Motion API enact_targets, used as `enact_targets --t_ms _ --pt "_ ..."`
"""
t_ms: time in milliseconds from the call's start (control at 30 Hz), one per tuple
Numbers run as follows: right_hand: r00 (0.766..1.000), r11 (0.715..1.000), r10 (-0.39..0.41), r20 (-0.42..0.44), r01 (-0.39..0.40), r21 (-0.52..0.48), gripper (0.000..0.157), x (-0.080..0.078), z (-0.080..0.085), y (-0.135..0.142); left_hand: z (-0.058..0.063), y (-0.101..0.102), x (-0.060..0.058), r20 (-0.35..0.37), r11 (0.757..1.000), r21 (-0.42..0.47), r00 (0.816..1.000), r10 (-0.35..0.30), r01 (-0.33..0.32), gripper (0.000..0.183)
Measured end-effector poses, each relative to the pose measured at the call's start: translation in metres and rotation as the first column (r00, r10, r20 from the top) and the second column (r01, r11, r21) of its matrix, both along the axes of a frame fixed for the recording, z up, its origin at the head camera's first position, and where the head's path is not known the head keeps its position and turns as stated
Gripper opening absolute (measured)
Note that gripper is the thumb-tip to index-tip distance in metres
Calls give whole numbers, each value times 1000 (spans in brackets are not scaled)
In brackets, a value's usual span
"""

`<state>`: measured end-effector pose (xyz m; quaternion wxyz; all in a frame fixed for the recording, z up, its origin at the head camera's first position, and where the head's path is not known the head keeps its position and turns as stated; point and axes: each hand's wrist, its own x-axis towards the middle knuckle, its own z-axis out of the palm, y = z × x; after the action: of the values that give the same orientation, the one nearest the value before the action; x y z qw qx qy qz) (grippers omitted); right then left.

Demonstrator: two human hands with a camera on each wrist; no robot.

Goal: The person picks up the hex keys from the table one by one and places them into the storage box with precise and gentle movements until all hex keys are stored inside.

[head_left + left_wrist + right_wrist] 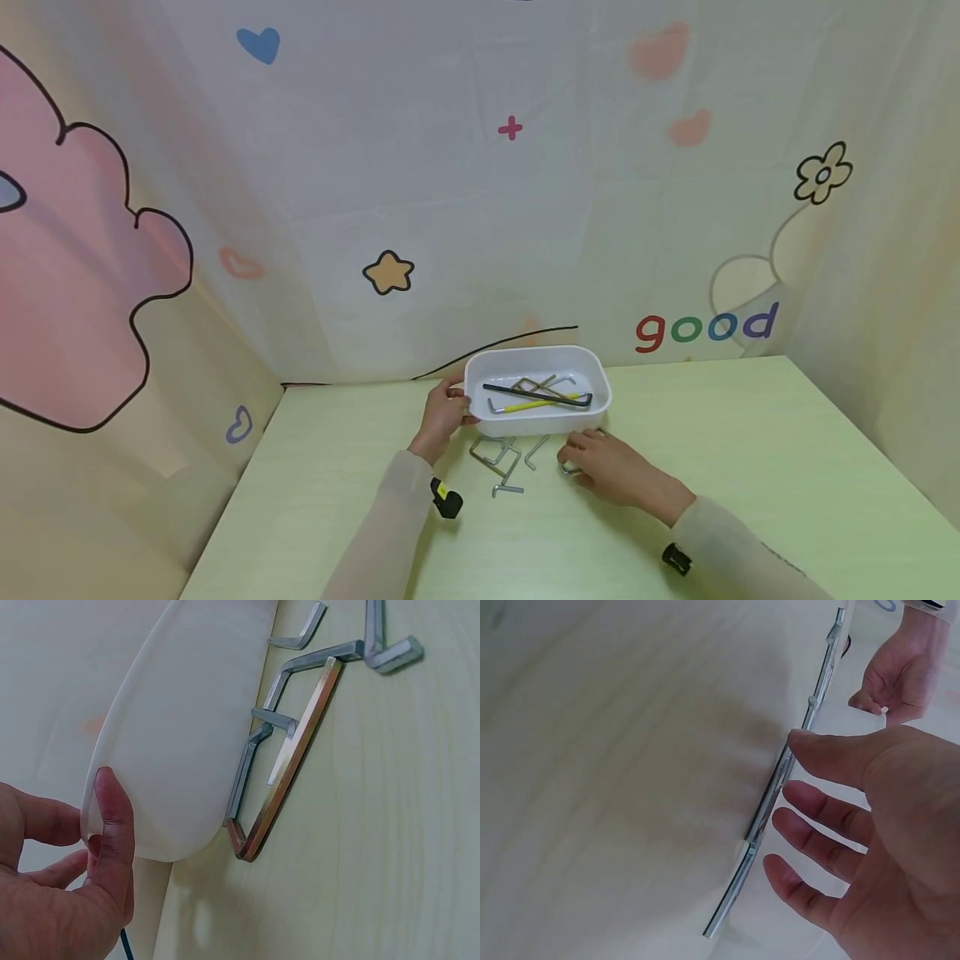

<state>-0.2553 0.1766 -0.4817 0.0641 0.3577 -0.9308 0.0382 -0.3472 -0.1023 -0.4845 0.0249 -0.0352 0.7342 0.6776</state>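
My left hand [442, 417] pinches the left end of a white plastic tub [540, 427], thumb outside near the rim [91, 787]. Inside the tub lie a black hex key [536, 395], a yellow-sleeved hex key [528, 407] and other metal ones. My right hand [611, 468] is low over the table, right of the loose keys. Its fingers are loosely bent, the fingertips [799, 742] right at a silver hex key [739, 889]. Part of a silver key [570, 471] shows below that hand in the head view; the rest is hidden.
Several loose hex keys lie in front of the tub, among them a bronze one [300, 750] overlapping silver ones and a small silver one [508, 490]. The pale green table [300, 500] meets a printed cloth backdrop [465, 208] behind the tub.
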Motion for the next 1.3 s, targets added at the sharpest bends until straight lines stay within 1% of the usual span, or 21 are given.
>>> enact_targets --t_ms 133,233,333,567,767,900,1033,1200,1300 --pt "999 1000 20 -34 -20 -11 21 -1 -5 2 2 1 1 -9 1000 2 1000 4 -4 48" --pt "999 999 31 -43 -32 -32 17 -1 -6 3 3 2 3 -20 1000 3 1000 11 -11 47" --pt "999 998 28 -31 -30 -49 16 -1 -6 3 3 2 3 -27 1000 5 1000 14 -14 47" --pt "1000 999 -1 13 2 -41 12 -2 -6 1 3 2 4 -2 1000 10 1000 21 -21 47" --pt "1000 1000 11 -3 -11 -13 12 -3 -6 -1 5 3 4 -2 1000 -1 1000 17 -17 46" --pt "999 999 38 1 -38 11 13 -5 -7 1 4 3 3 3 1000 3 1000 22 -22 47" --pt "998 998 54 10 -54 12 14 -6 -7 2 2 3 3 -5 1000 6 1000 27 -27 49" --pt "997 997 72 -17 -72 23 16 -7 -7 3 2 3 2 -9 1000 8 1000 27 -27 49" --pt "997 997 73 -32 -72 29 16 -6 -4 3 3 3 1 -5 1000 12 1000 23 -23 48"
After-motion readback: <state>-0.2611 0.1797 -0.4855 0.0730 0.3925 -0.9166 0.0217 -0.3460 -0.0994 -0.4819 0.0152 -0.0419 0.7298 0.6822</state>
